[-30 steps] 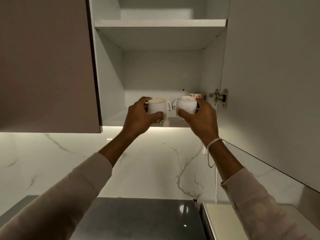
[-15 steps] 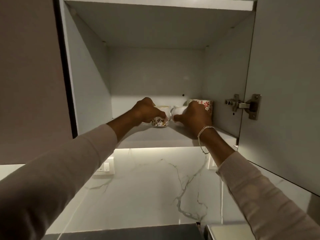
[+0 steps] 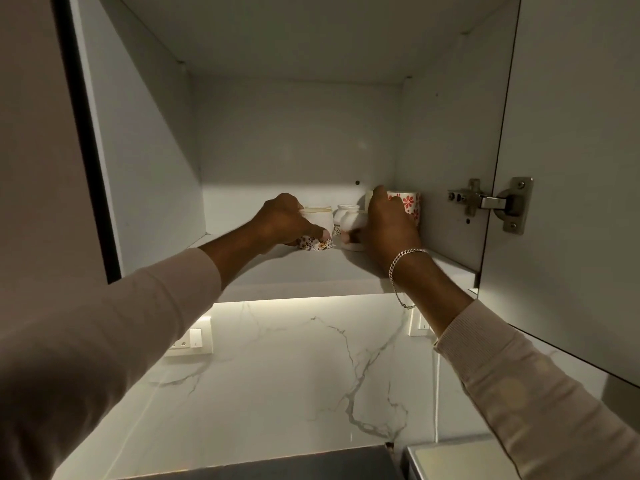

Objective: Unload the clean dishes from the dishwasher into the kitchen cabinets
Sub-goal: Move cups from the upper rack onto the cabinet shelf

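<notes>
Both my hands reach into the open wall cabinet, onto its lower shelf [image 3: 311, 268]. My left hand [image 3: 282, 221] grips a white cup with a floral band [image 3: 317, 230] that stands on the shelf. My right hand [image 3: 388, 225] holds a second white cup [image 3: 351, 225] just right of it, also down on the shelf; my fingers hide most of it. Behind them another small white cup [image 3: 346, 210] peeks out, and a mug with red flowers [image 3: 408, 204] stands at the back right.
The cabinet door [image 3: 571, 168] hangs open on the right with its metal hinge [image 3: 491, 202]. A shelf underside [image 3: 294, 36] roofs the compartment. Below is a lit marble backsplash [image 3: 294, 368] with a switch plate [image 3: 190, 341].
Both hands have carried the two cups from the shelf's front edge deeper into the cabinet and set them on the shelf. The view has moved closer.
</notes>
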